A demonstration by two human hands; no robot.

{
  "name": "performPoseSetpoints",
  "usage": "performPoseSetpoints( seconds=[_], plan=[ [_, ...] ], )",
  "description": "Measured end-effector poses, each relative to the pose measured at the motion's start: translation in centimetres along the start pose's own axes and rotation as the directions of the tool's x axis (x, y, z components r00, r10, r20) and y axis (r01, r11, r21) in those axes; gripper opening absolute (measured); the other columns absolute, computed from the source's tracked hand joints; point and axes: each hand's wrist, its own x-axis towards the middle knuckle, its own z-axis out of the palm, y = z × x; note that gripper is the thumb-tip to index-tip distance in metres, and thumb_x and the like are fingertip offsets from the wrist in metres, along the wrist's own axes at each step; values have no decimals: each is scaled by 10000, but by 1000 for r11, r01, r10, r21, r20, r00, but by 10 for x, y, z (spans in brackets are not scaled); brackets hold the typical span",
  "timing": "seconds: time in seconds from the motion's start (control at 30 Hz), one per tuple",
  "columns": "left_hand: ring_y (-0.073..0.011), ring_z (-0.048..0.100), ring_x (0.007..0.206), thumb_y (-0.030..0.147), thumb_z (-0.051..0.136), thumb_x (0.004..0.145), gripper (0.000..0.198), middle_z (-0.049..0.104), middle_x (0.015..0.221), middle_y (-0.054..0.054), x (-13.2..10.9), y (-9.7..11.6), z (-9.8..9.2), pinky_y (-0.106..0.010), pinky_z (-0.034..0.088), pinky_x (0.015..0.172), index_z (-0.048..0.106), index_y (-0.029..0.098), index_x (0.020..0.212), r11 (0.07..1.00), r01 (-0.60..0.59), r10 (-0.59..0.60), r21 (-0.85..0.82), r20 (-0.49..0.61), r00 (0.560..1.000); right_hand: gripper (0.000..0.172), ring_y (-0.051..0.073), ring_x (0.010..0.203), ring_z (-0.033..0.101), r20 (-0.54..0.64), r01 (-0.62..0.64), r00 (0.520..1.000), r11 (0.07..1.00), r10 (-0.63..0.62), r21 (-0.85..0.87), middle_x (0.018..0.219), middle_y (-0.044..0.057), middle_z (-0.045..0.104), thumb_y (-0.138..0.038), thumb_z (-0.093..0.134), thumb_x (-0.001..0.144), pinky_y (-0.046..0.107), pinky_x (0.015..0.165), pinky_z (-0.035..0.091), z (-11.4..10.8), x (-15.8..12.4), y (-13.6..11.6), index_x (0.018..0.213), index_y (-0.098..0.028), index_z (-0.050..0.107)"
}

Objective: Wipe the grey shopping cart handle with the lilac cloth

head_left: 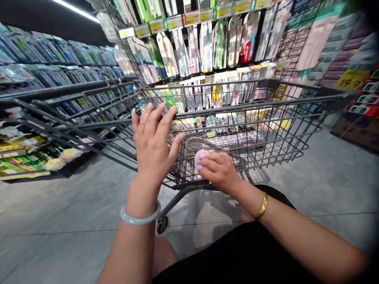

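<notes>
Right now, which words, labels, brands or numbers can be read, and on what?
"19 9": on the yellow rectangular sign at the right.
Too small: the row of yellow price labels.
Too blurred: the lettering on the red-and-white hanging package and its neighbours.
No text visible: the pale purple soft bundle in the right hand.

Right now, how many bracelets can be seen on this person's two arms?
2: a pale bracelet circles the left wrist; a gold-coloured bracelet circles the right wrist. The right hand holds a lilac item. No other bracelet shows.
</notes>
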Motion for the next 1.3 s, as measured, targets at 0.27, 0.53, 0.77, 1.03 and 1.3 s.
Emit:
performPoseSetpoints(
  seconds=[0.27,0.53,0.77,1.03,1.3],
  plan=[
    [-393,301,1494,777,527,816,892,342,1587,-176,-34,61,38,-630,254,1208,365,260,1525,877,-301,314,-375,-29,949,229,162,935,666,426,-448,537,-183,728,875,1051,0,697,-299,600,872,306,822,540,-58,55,-25,1101,-300,596],
    [-273,589,1233,178,742,799,613,595,1345,-96,-10,73,17,-444,504,1025,577,303,1376,928,-251,160,-274,-314,936,376,221,1162,602,50,-446,820,581,570,681,1132,47,699,-513,434,984,442,1093,424,-132,82,20,1068,-283,720],
    [-245,591,1188,229,711,853,661,654,1328,-103,52,115,61,-410,431,1047,470,240,1469,953,-292,239,-73,-406,882,496,251,1170,534,-456,-722,661,670,596,-171,999,51,691,-496,295,1019,567,1203,219,-122,56,121,897,-241,702],
    [-199,604,949,266,641,921,116,763,1006,-11,-28,152,143,-365,379,784,712,261,1012,866,-499,500,37,-35,865,497,234,1146,530,-437,-704,700,649,564,-290,984,46,660,-474,226,1029,549,1198,221,-105,40,126,933,-268,668],
    [-223,575,1005,194,665,879,170,713,1041,-54,58,161,121,-399,430,938,676,250,1040,954,-291,250,-68,-353,902,542,220,1117,532,-368,-673,739,645,564,-362,958,34,643,-503,177,1039,528,1144,267,-109,36,136,951,-279,662]
  ],
)
